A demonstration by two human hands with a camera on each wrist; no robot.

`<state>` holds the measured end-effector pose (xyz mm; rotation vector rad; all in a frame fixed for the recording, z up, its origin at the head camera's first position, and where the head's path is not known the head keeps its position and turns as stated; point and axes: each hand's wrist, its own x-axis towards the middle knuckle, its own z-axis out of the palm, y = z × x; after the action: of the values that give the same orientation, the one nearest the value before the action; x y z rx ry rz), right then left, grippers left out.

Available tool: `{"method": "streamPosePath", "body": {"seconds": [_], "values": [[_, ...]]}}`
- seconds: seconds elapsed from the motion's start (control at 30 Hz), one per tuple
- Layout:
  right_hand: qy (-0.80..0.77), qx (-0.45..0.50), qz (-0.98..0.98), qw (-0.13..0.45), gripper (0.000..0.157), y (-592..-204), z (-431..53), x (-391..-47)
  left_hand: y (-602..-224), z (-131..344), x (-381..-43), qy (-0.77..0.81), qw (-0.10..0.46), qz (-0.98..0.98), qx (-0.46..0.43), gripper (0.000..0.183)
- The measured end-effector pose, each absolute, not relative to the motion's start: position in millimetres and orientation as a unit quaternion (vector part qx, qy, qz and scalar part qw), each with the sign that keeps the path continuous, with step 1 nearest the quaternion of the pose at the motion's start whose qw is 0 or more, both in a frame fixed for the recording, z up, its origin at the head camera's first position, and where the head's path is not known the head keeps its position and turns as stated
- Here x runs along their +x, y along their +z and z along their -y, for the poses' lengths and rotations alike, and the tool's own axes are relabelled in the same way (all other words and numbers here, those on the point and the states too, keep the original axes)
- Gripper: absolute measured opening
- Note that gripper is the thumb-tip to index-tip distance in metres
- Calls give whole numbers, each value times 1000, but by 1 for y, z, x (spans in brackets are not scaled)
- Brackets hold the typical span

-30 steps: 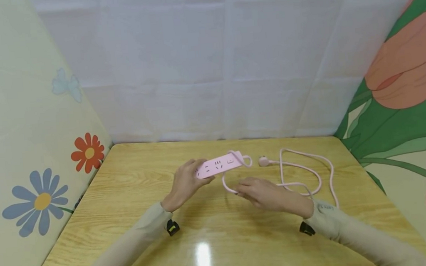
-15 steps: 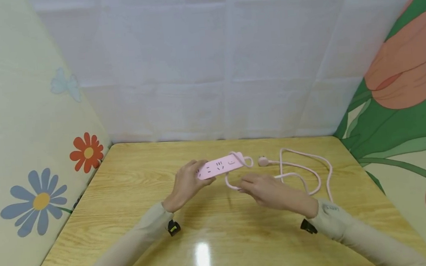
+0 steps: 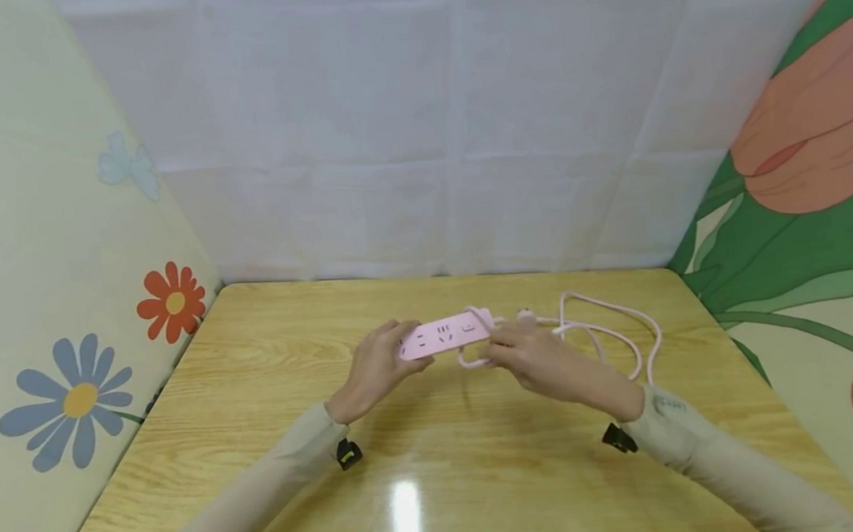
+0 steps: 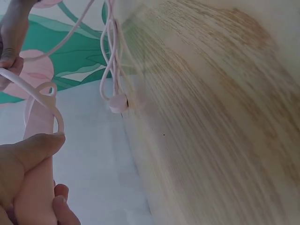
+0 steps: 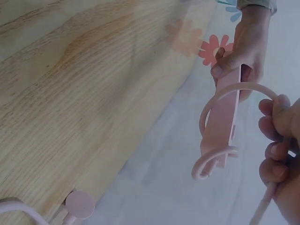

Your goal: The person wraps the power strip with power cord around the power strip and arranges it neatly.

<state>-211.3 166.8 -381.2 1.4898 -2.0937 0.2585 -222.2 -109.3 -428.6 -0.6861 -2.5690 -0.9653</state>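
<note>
A pink power strip (image 3: 447,334) is held above the table, its socket face showing in the head view. My left hand (image 3: 376,362) grips its left end, thumb along one side in the left wrist view. Near the strip's right end, my right hand (image 3: 540,366) pinches the pink cord (image 5: 243,86), fingers curled round it in the right wrist view. One turn of cord loops round the strip's right end, and another bow hangs below it. The round plug (image 5: 80,205) lies on the table beyond my right hand, partly hidden by it in the head view.
The rest of the cord (image 3: 646,340) lies in loose loops on the wooden table (image 3: 324,491) to the right. A white cloth (image 3: 349,138) hangs behind the table. Flower-printed cloths stand at the left (image 3: 34,247) and right (image 3: 831,251).
My right hand has moved slightly up and right with the cord, and the bow below the strip has shrunk. Slack cord on the right has shifted. The left hand has barely moved.
</note>
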Motion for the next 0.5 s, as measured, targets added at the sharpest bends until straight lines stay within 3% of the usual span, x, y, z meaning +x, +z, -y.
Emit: {"method": "streamPosePath", "body": {"seconds": [0.5], "values": [[73,548,769,320,51,-377,-168,-214,-430,107,-219,-321,138,901,-256,56]]}}
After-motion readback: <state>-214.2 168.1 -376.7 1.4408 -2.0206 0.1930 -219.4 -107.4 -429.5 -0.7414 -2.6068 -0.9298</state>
